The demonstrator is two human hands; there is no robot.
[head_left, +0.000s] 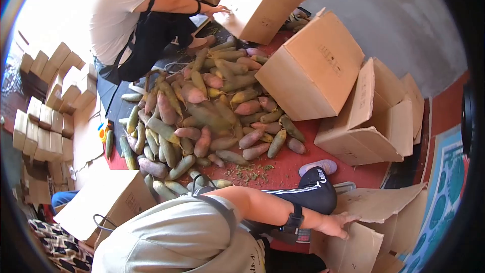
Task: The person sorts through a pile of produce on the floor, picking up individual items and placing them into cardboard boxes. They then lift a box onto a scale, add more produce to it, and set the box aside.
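My left hand (336,225) reaches right from a light sleeve, a black band on its wrist. Its fingers are apart, over the flaps of an open cardboard box (353,247) at the lower right. Whether they press on the cardboard is hard to tell. I cannot make out my right hand; the lower edge of the view cuts off that side. My bent leg and a light shoe (318,167) are beside a large heap of long green and reddish-purple root vegetables (202,114) on a red floor.
Another person (121,25) squats at the upper left, a hand on a carton (260,7). A closed carton (316,65) and an open one (366,121) stand right of the heap. One more carton (108,202) is at the lower left. Small boxes (43,126) are stacked far left.
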